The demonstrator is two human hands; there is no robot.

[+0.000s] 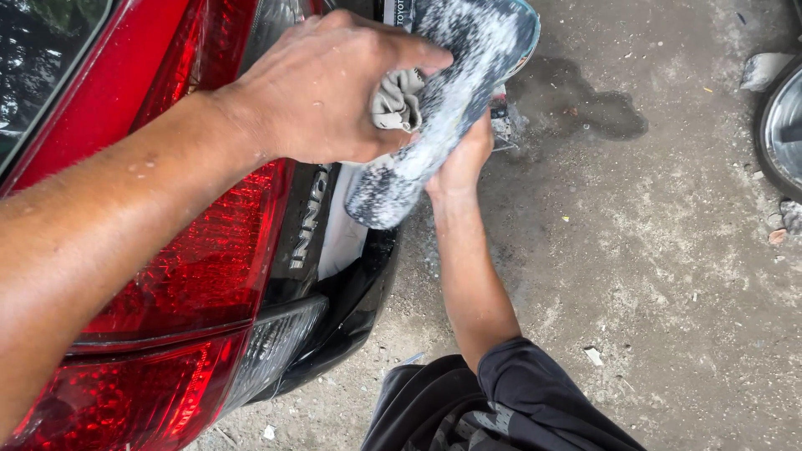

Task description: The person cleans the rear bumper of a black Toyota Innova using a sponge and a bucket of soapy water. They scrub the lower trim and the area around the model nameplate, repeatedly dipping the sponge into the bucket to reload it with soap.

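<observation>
My left hand (326, 88) is clenched around a crumpled grey cloth (394, 102) and presses it against a dark, curved car trim piece (455, 92) covered in white foam. My right hand (464, 159) reaches up from below and grips that foamy piece from its underside; most of its fingers are hidden behind it. Both hands work just behind the rear of a car, over its wet red tail light (200, 267) and the black panel (313, 225) with chrome lettering beside it.
Dusty concrete ground (652, 250) spreads to the right, with a dark wet patch (585, 104) near the foamy piece. A wheel (785, 125) shows at the right edge, with a pale stone (764, 68) by it. My dark sleeve (535, 401) is at the bottom.
</observation>
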